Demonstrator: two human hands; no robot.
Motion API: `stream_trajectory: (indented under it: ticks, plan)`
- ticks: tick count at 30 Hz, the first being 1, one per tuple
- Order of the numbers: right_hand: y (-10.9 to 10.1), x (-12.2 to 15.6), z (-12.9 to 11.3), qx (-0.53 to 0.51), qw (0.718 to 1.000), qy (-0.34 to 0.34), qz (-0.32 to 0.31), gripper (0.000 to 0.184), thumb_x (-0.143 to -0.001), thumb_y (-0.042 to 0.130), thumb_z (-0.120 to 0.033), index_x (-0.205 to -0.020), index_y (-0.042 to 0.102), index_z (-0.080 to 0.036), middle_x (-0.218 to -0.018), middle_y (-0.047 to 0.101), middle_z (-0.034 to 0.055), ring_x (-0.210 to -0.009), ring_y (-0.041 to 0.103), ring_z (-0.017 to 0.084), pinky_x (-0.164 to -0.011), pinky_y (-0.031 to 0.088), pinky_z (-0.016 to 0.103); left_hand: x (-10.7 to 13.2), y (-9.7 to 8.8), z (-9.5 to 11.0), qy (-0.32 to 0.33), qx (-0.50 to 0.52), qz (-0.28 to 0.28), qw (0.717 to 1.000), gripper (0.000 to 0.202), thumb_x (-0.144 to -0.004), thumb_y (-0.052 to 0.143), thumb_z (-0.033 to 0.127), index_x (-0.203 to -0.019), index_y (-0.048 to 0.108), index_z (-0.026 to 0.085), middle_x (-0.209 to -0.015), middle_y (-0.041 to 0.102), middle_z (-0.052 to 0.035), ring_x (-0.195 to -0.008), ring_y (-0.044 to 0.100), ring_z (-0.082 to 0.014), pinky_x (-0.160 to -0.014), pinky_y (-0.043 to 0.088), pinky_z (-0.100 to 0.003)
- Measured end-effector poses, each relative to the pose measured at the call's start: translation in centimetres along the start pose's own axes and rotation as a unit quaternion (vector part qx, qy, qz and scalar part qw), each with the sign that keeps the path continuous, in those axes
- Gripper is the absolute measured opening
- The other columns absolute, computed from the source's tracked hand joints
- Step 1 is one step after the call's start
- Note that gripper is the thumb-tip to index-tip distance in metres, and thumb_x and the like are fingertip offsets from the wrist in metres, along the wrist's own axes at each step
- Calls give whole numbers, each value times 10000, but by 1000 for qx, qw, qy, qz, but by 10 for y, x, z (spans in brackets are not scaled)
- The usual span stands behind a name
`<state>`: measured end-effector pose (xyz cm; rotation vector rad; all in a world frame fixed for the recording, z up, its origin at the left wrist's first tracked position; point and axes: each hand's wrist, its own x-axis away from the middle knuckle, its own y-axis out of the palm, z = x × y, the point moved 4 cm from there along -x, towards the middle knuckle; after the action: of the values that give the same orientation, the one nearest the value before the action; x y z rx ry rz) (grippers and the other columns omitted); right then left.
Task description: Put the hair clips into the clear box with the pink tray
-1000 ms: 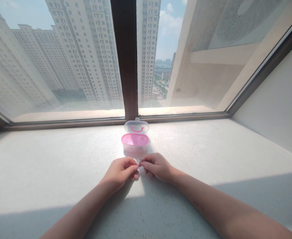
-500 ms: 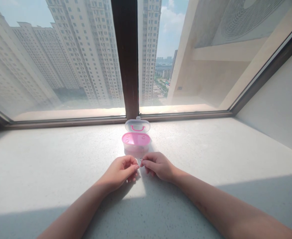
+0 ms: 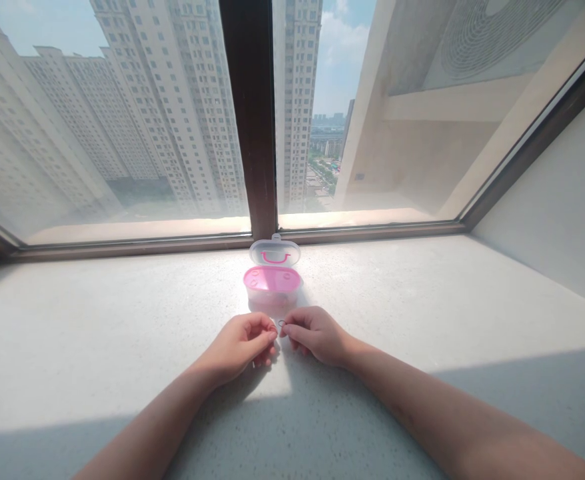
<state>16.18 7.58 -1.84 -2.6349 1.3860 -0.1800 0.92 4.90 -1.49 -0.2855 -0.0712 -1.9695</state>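
In the head view, a small dark loop (image 3: 282,321) is held in a close pinch between the thumb and forefinger of the right hand (image 3: 317,337), near the middle of the pale surface (image 3: 122,333). The tips of the left hand (image 3: 247,341) are drawn together just beside it, across a narrow gap; whether anything thin is pinched there cannot be told. Both hands are placed in front of a clear box (image 3: 272,299), which is set toward the surface's far edge with its lid (image 3: 257,252) tipped back and a pink insert (image 3: 272,280) showing on top. The step in hand is judged to be fine fingertip work on the loop. It is best done with the loop gripped lightly at one side, so that its opening is left uncovered and its shape is not bent. The wrists are best kept low and steady over the surface, so that a slipped loop is easily recovered, and the box's front wall is best left unbumped.
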Motion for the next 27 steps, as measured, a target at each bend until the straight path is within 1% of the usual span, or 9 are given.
stream_trajectory:
  ticks: [5,11,18,27]
  plan:
    - [0,-1,1,-5,1000,3,-2,156,-812,524,-223,-705,599,-138,-553,559,-24,-417,458,68,-398,326,174,1,0,2,9,-11,-1,1000,217,-829,559,358,-789,528,147,-619,608,-16,-512,531,-110,-499,392,-233]
    - [0,-1,2,-9,1000,6,-1,148,-808,529,-224,-715,605,-138,-550,561,-24,-410,450,68,-391,321,174,1,0,4,12,-28,1,1000,236,-822,565,373,-760,536,147,-593,576,-5,-504,502,-104,-495,373,-229]
    - [1,-1,1,-3,1000,-2,-3,152,-809,528,-218,-706,605,-137,-545,554,-26,-411,447,69,-394,324,178,1,0,1,15,-28,-6,999,215,-826,558,356,-764,533,151,-584,549,11,-505,485,-101,-497,364,-227]
    - [1,0,1,2,1000,3,-3,144,-811,525,-207,-714,608,-140,-540,551,-27,-408,447,64,-397,324,171,3,1,6,16,-24,-5,1000,223,-830,559,359,-758,522,151,-593,533,15,-516,480,-99,-507,374,-228]
